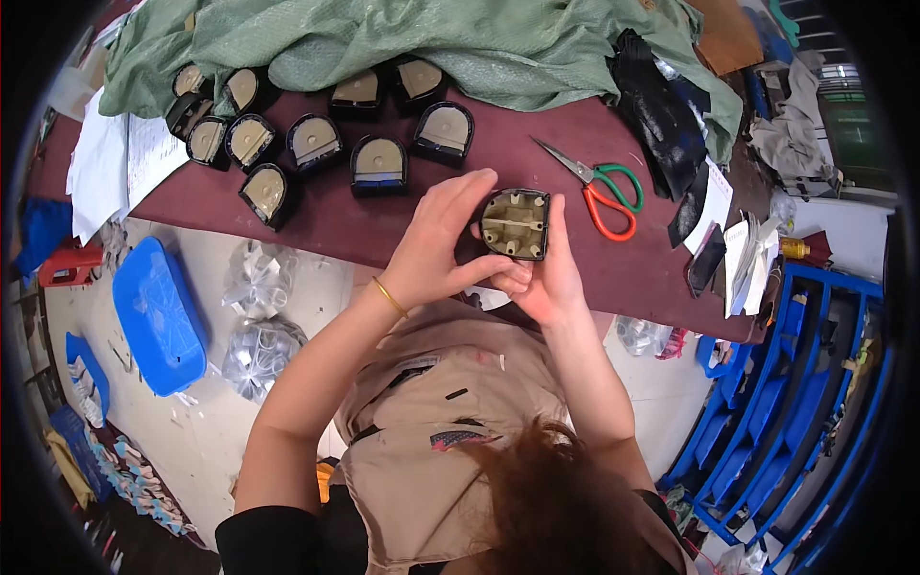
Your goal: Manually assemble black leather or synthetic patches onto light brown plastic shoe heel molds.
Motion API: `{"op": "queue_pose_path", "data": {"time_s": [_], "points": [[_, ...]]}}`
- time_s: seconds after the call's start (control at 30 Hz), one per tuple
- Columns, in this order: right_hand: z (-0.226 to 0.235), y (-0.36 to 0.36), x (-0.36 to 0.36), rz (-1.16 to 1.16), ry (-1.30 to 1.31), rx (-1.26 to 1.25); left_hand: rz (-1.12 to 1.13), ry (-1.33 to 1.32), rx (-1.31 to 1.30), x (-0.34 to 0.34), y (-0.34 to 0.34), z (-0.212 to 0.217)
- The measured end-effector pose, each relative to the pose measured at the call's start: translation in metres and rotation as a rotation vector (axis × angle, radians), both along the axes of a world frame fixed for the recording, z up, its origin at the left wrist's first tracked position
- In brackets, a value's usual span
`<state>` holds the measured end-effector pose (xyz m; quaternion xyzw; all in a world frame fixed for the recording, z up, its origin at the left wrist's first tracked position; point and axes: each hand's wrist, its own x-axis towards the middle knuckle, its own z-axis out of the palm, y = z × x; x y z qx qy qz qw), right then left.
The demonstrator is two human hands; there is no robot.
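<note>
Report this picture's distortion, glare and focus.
Head view: strong fisheye bend, the blue rack curving at right, corners black; head view: bright glints on the clear plastic bags and glossy black material; head view: the hair at the lower edge looks soft, while the held block and scissors look fairly crisp.

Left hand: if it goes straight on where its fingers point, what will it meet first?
The left hand would probably meet the scissors first, but depth is unclear: it may pass above.
</note>
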<state>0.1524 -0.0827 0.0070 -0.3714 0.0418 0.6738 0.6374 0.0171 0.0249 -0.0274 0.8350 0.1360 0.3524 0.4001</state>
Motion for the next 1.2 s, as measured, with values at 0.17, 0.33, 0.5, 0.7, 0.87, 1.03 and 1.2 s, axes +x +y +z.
{"op": "queue_pose_path", "data": {"time_s": [0.17,0.33,0.5,0.7,0.87,1.03,1.2], "points": [[-0.006,0.001,0.005,0.03,0.08,0.093,-0.026,0.067,-0.01,-0.004,0.004,-0.001],[-0.017,-0.013,0.022,0.206,-2.344,-0.098,0.049,0.005,-0.105,-0.006,-0.001,-0.001],[-0.014,0.023,0.035,0.299,-2.189,-0.274,0.036,0.027,-0.082,0.0,-0.005,0.002],[-0.015,0.118,0.045,0.239,-1.994,-0.182,0.066,0.063,-0.079,-0.005,-0.007,-0.006],[-0.008,0.068,0.124,-0.291,-1.884,-0.075,0.16,-0.014,-0.214,-0.009,-0.007,-0.01],[-0.007,0.013,0.254,-0.069,-2.547,-0.371,0.078,0.059,-0.097,-0.002,-0.006,-0.005],[-0.009,0.009,0.291,-0.15,-2.225,-0.158,0.111,0.041,-0.167,-0.001,-0.007,0.003]]}}
